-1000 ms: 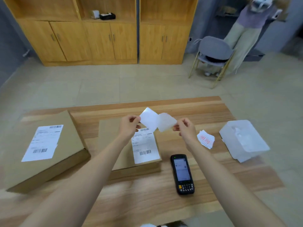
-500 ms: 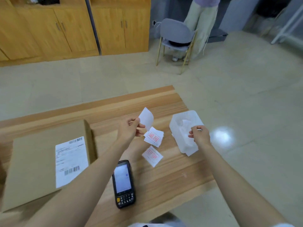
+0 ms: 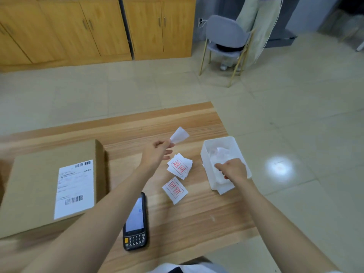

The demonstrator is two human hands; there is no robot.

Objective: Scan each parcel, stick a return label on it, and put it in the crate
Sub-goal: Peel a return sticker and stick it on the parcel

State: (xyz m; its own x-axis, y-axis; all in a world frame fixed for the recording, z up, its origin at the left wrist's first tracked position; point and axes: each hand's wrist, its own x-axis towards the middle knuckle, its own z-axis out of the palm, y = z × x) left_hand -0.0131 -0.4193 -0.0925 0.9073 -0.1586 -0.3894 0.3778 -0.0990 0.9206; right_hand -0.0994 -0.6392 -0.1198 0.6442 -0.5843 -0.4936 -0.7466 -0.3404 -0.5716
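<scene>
Left hand point(image 3: 157, 152) raised over the table point(image 3: 137, 125), grip pinching a small white label point(image 3: 178, 135) by one corner between thumb and forefinger; the label's face is blank from here, printed side not visible. Right hand point(image 3: 233, 170) reaches into a white plastic bin point(image 3: 220, 141) at the table's right edge, fingers curled down among crumpled white paper; whether that grip pinches anything, cannot tell, the fingertips are buried in the paper. A white sheet corner sticks out under the bin's near end.

Between the two hands, a small loose stack of return labels point(image 3: 180, 166) with red characters lies on the table, and a single return label point(image 3: 175, 190) lies just nearer, apart from the stack.

Cardboard parcel point(image 3: 39, 170) lies flat on the left of the table, its left side cut off by the frame edge. A white shipping label point(image 3: 75, 189) with barcodes is stuck on its top; text too small to read. The left forearm crosses over the parcel's near right corner.

Black handheld scanner point(image 3: 136, 223) lies on the table beside the parcel, screen lit, its left edge partly hidden by the left forearm.

No crate visible. Beyond the table: wooden cabinets point(image 3: 98, 26), a grey chair point(image 3: 224, 40), someone's legs, cut off at the top.
</scene>
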